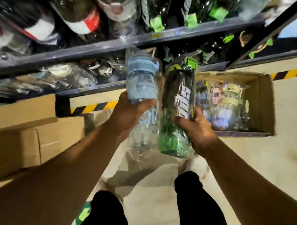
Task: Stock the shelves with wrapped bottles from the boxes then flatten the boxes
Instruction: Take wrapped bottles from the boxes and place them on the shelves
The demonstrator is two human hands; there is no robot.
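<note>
Blue bottle [141, 85] in the left hand [129, 113], green bottle [179, 104] in the right hand [195, 130], fingers [148, 102] curled round each, both held up just under the shelf [95, 50] rail, near the open box [262, 99]. Danger here: slick wrap could let one slide out, or a cap clips the rail and jars it loose.
</note>
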